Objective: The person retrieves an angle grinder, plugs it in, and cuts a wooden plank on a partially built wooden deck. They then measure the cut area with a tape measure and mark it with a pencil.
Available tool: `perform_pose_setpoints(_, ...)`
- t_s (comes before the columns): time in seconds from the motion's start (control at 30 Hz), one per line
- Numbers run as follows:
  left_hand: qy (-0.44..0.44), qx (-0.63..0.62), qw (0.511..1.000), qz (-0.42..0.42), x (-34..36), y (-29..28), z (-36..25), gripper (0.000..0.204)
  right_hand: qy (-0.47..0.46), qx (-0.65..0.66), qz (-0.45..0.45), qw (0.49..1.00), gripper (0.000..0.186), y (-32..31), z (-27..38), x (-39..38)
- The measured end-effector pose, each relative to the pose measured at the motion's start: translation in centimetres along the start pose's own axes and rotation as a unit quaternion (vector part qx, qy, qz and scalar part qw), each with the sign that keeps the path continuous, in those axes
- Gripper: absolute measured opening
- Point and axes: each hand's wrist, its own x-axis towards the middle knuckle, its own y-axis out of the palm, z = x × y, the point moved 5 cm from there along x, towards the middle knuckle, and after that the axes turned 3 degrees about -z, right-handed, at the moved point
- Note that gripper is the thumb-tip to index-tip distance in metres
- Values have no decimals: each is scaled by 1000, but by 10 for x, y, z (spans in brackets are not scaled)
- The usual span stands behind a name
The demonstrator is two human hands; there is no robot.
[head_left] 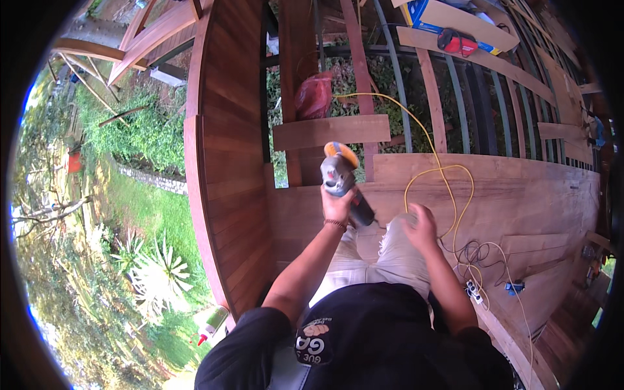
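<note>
My left hand [337,203] grips an angle grinder [338,175] by its grey gear head, in front of my left knee. The grinder's round orange-yellow disc [342,153] points away from me, and its dark body [361,209] slants down to the right. My right hand [421,227] hovers by my right knee, slightly blurred, its fingers loosely bent and apart with nothing seen in them. Below both hands lies a plywood sheet [312,211].
Beyond the sheet, open joists [426,97] show plants below. A loose board [331,132] crosses them, near a red plastic bag [314,94]. A yellow cord [426,130] loops to a power strip [474,292] at right. A wooden parapet [234,136] stands left, with a bottle [213,320] on it.
</note>
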Motion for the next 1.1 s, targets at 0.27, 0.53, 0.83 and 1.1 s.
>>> perform_pose_setpoints(0.27,-43,148,970,189,-51,122,20,71,121,186,-129,966,75,55,15,42)
perform_pose_setpoints(0.53,-322,214,835,391,-126,139,142,74,342,608,-91,710,48,30,-129,-36)
perform_pose_setpoints(0.83,-397,265,693,541,-114,110,97,61,348,727,-115,581,48,67,-103,-10)
perform_pose_setpoints(1.1,-146,531,680,485,1,105,136,85,405,661,-151,614,62,139,-126,80)
